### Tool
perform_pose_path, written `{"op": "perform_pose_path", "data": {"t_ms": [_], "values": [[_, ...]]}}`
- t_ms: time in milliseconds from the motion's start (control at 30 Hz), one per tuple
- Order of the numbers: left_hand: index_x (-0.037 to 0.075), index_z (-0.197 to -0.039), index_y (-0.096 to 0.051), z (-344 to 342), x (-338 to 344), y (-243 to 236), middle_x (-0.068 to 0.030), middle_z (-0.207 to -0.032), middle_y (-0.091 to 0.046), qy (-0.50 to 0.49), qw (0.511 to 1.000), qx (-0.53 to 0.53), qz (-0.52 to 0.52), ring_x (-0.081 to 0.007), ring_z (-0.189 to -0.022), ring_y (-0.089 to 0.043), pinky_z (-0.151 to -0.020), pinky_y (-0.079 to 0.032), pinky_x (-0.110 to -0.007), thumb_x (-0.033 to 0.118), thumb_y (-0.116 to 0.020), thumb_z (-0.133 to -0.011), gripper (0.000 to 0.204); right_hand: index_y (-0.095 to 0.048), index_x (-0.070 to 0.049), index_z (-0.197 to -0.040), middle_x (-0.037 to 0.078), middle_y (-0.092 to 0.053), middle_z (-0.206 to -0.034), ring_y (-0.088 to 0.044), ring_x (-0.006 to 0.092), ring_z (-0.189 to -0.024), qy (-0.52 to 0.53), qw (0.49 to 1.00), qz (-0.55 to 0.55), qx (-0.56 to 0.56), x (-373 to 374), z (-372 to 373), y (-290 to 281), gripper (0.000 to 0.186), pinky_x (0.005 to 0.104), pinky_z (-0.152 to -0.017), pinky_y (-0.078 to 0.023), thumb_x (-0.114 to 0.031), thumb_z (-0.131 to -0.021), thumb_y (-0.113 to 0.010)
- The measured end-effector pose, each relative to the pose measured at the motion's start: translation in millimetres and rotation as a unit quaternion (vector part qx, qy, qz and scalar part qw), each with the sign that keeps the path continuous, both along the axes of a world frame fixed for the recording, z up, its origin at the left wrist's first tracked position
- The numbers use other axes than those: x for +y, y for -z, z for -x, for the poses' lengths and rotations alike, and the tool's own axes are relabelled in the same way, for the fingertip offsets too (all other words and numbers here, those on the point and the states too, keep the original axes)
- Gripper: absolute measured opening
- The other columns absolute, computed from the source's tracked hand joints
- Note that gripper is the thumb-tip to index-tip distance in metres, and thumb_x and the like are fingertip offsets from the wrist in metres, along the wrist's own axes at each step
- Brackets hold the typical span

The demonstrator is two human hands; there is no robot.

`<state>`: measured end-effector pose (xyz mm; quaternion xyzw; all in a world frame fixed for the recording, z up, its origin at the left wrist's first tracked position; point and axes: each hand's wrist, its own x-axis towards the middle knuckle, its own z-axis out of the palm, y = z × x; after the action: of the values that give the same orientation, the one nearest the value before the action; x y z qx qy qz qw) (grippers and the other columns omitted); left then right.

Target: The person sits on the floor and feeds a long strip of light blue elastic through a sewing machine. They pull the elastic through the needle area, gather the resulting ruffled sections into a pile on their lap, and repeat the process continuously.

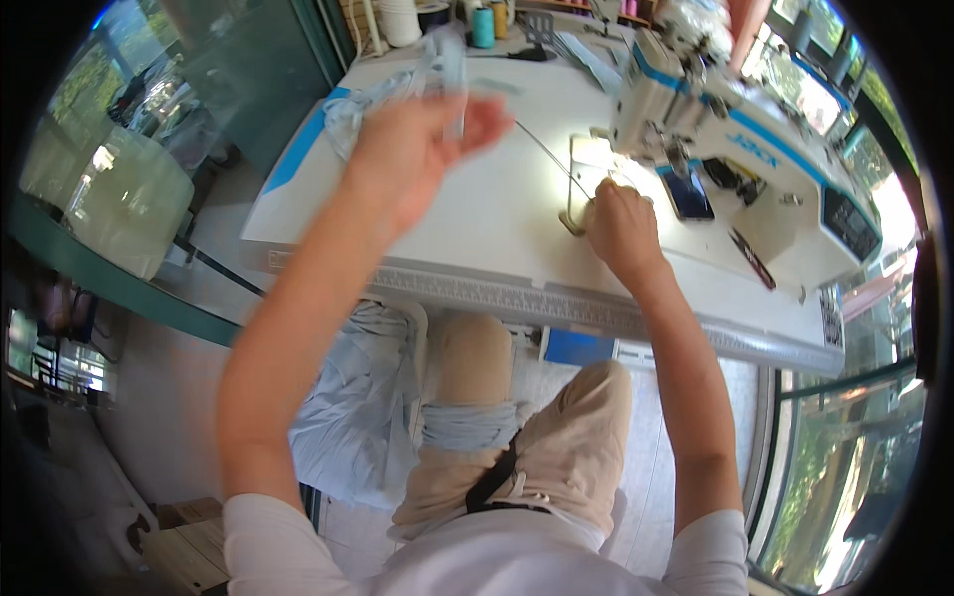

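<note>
My left hand (422,154) is raised over the left part of the sewing table and smeared by motion. A pale, see-through strip (449,74) blurs upward beside its fingers; whether they grip it I cannot tell. Behind that hand lies a crumpled light blue fabric piece (348,114). My right hand (626,223) is closed low over the table, just left of the sewing machine (715,119), near its lit needle area. From its fingers a thin dark rod-like piece (549,154) slants up to the left. A small metal frame (570,221) stands beside the right hand.
A phone (688,194) and dark-handled thread snips (753,260) lie under the machine's arm. Thread spools (483,28) line the back edge. A ruler strip (477,286) runs along the table front. Light blue fabric (353,417) hangs left of my legs.
</note>
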<state>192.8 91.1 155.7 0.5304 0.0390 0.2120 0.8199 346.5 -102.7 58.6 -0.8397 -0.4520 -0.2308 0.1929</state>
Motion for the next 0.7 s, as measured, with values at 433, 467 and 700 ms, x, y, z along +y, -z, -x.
{"op": "perform_pose_path", "data": {"t_ms": [433, 467, 700], "values": [[-0.005, -0.103, -0.053, 68, -78, 104, -0.022, -0.118, -0.055, -0.044, 0.945, 0.018, 0.324, -0.0347, -0.118, -0.051, -0.104, -0.042, -0.043, 0.006, -0.051, -0.093, 0.016, -0.057, -0.006, -0.113, 0.008, -0.06, -0.059, -0.06, 0.0223, -0.051, -0.166, 0.956, -0.086, 0.225, -105, 113, -4, 0.034, 0.0308, -0.051, -0.047, 0.003, -0.081, -0.051], [-0.006, -0.103, -0.053, 69, -79, 101, -0.0223, -0.118, -0.055, -0.03, 0.94, 0.009, 0.341, -0.0347, -0.118, -0.051, -0.104, -0.043, -0.043, 0.006, -0.05, -0.093, 0.015, -0.059, -0.003, -0.117, 0.006, -0.058, -0.06, -0.056, 0.0177, -0.048, -0.206, 0.925, -0.12, 0.295, -123, 137, 1, 0.04, 0.0267, -0.049, -0.045, 0.006, -0.079, -0.05], [-0.007, -0.099, -0.051, 78, -89, 91, -0.0247, -0.119, -0.054, -0.031, 0.92, 0.002, 0.39, -0.0332, -0.115, -0.054, -0.102, -0.046, -0.042, 0.005, -0.047, -0.095, 0.013, -0.062, 0.001, -0.113, 0.006, -0.046, -0.052, -0.046, 0.0181, -0.042, -0.171, 0.903, -0.169, 0.356, -158, 210, 47, 0.037, 0.0281, -0.044, -0.036, 0.009, -0.077, -0.056]]}}
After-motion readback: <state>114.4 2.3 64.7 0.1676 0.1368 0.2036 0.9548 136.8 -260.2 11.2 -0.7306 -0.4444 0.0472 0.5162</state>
